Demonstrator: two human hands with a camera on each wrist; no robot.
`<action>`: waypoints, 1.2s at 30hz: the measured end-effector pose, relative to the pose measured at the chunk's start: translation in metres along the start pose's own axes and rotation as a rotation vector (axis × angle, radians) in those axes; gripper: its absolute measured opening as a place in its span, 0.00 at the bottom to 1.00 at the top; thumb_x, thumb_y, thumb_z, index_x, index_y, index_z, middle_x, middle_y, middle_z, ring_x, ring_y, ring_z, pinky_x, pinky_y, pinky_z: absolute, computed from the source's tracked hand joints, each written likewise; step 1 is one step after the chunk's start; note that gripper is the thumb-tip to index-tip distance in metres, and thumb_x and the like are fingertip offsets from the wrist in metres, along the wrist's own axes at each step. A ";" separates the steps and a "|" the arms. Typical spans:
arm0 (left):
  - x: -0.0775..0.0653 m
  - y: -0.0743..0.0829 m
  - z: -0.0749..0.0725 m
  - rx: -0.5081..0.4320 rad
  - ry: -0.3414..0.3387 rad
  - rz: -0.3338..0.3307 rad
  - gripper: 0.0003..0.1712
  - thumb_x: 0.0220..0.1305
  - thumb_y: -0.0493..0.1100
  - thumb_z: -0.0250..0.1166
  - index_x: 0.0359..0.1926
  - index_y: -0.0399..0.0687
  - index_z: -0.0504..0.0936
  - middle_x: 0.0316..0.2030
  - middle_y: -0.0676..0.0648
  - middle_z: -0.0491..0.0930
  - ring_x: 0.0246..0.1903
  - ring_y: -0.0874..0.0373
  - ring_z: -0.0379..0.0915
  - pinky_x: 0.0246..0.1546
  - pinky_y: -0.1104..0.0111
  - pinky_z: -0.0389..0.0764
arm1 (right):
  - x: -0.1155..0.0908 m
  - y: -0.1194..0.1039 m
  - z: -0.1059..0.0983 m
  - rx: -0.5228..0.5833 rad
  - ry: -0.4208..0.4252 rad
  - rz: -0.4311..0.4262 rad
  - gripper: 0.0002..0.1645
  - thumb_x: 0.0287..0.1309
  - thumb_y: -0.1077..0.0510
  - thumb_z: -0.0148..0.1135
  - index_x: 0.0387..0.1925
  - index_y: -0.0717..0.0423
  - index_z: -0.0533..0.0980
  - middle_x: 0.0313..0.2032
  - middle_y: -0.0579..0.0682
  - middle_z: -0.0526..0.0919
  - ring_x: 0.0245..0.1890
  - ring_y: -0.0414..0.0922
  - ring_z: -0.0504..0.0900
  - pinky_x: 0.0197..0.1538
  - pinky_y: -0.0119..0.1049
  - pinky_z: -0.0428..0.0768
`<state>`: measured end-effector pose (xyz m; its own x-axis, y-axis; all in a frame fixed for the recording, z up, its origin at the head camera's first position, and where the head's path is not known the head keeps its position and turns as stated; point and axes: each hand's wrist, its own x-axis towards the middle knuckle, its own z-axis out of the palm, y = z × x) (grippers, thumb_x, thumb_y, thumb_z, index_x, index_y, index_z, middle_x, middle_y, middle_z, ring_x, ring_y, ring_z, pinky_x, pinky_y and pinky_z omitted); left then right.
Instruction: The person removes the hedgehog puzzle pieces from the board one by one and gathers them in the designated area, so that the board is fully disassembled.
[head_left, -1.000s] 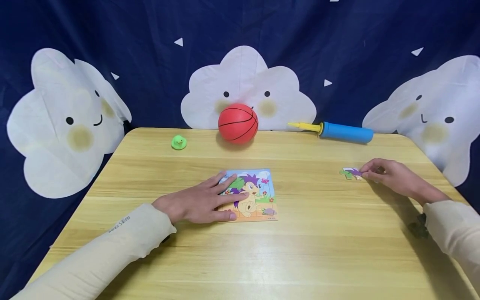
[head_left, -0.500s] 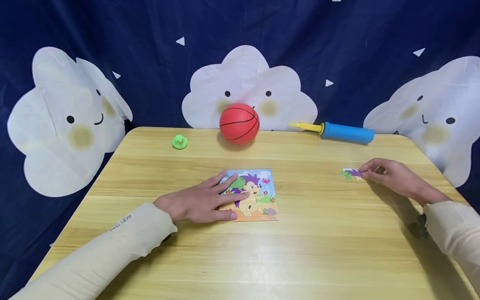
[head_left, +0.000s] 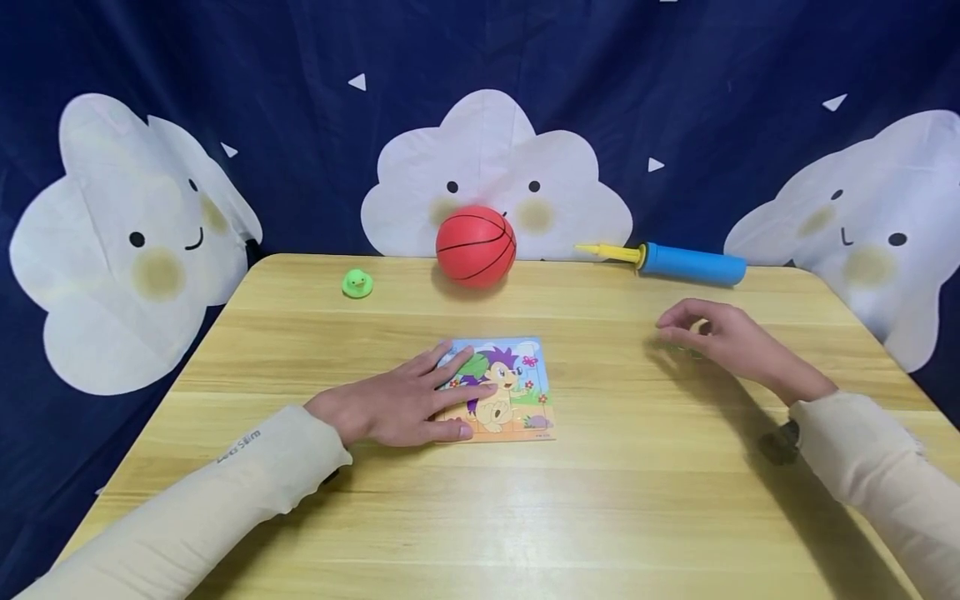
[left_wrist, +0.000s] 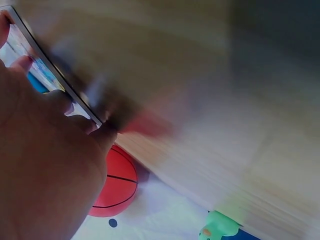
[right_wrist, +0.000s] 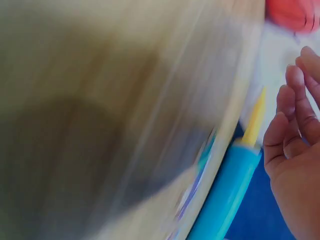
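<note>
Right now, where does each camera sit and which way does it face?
Head: on the head, facing forward and down at the table; left hand, right hand and sleeves show.
Left wrist: on that wrist, toward the puzzle and red ball; left hand shows.
Right wrist: on that wrist, toward the blue pump; right hand shows.
Both wrist views share the red ball.

The puzzle (head_left: 531,400) is showing a purple-and-cream hedgehog (head_left: 495,410); the ball (head_left: 474,257) is wearing black lines over red; the pump (head_left: 693,264) is pairing blue with yellow; white clouds (head_left: 491,154) are patterning the navy curtain (head_left: 300,50).
</note>
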<state>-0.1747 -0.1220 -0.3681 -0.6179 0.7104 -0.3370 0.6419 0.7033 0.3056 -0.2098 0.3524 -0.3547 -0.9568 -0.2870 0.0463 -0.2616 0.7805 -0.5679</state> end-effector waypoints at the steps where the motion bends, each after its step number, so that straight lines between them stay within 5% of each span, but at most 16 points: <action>1: 0.000 0.000 0.000 0.000 0.002 0.000 0.39 0.80 0.75 0.49 0.86 0.83 0.55 0.90 0.51 0.31 0.89 0.43 0.20 0.87 0.39 0.46 | 0.005 -0.009 0.004 0.007 -0.011 -0.010 0.10 0.78 0.53 0.67 0.51 0.54 0.87 0.44 0.50 0.88 0.41 0.35 0.79 0.45 0.24 0.77; 11: -0.008 -0.004 -0.007 0.003 0.029 0.008 0.39 0.80 0.75 0.50 0.86 0.83 0.55 0.90 0.51 0.31 0.89 0.43 0.21 0.86 0.37 0.50 | 0.050 -0.085 0.059 0.126 -0.155 -0.066 0.12 0.77 0.52 0.69 0.53 0.52 0.86 0.47 0.48 0.89 0.49 0.48 0.80 0.58 0.42 0.78; 19: -0.022 -0.010 -0.004 0.008 0.006 -0.032 0.38 0.79 0.78 0.49 0.85 0.88 0.54 0.90 0.52 0.29 0.89 0.42 0.22 0.83 0.36 0.57 | 0.065 -0.132 0.099 0.162 -0.226 -0.164 0.11 0.73 0.55 0.72 0.51 0.56 0.87 0.43 0.49 0.87 0.46 0.47 0.80 0.53 0.39 0.82; 28: -0.025 -0.012 0.000 -0.024 -0.009 -0.051 0.37 0.79 0.78 0.48 0.84 0.91 0.52 0.90 0.54 0.27 0.89 0.44 0.21 0.84 0.38 0.55 | 0.077 -0.158 0.124 0.168 -0.301 -0.189 0.13 0.72 0.57 0.73 0.53 0.58 0.86 0.46 0.51 0.89 0.44 0.45 0.82 0.53 0.38 0.85; 36: -0.026 -0.014 0.002 -0.039 0.002 -0.043 0.37 0.79 0.77 0.48 0.84 0.89 0.53 0.90 0.53 0.28 0.89 0.43 0.22 0.85 0.37 0.53 | 0.081 -0.166 0.138 0.048 -0.316 -0.260 0.12 0.69 0.59 0.75 0.51 0.59 0.86 0.44 0.51 0.89 0.43 0.44 0.83 0.53 0.40 0.86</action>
<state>-0.1663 -0.1506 -0.3652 -0.6455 0.6794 -0.3490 0.5966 0.7338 0.3251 -0.2268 0.1232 -0.3697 -0.7716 -0.6335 -0.0567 -0.4762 0.6345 -0.6088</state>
